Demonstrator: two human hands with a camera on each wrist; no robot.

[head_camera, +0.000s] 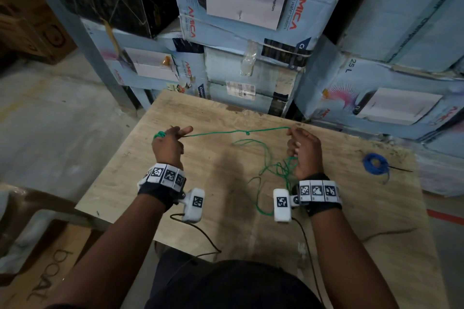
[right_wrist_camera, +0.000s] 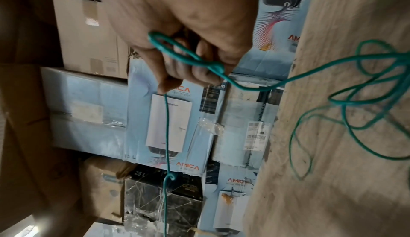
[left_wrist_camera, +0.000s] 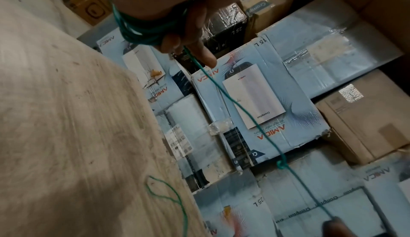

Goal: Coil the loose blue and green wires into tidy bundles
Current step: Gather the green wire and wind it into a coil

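Observation:
A thin green wire (head_camera: 226, 132) runs taut between my two hands above the wooden table (head_camera: 200, 208). My left hand (head_camera: 168, 142) holds several turns of it wound round the fingers (left_wrist_camera: 142, 32). My right hand (head_camera: 302, 148) pinches the wire's other stretch in curled fingers (right_wrist_camera: 195, 62); a small kink (head_camera: 247, 132) sits midway. The loose remainder (head_camera: 273, 170) lies tangled on the table below my right hand. A coiled blue wire (head_camera: 375, 163) lies at the table's right edge, apart from both hands.
Stacked water heater cartons (head_camera: 241, 7) stand close behind the table's far edge. More boxes (head_camera: 376, 103) crowd the right side. Concrete floor (head_camera: 50, 113) lies to the left, with brown cartons (head_camera: 37, 271) near the lower left. Black sensor cables (head_camera: 200, 233) trail across the table's near side.

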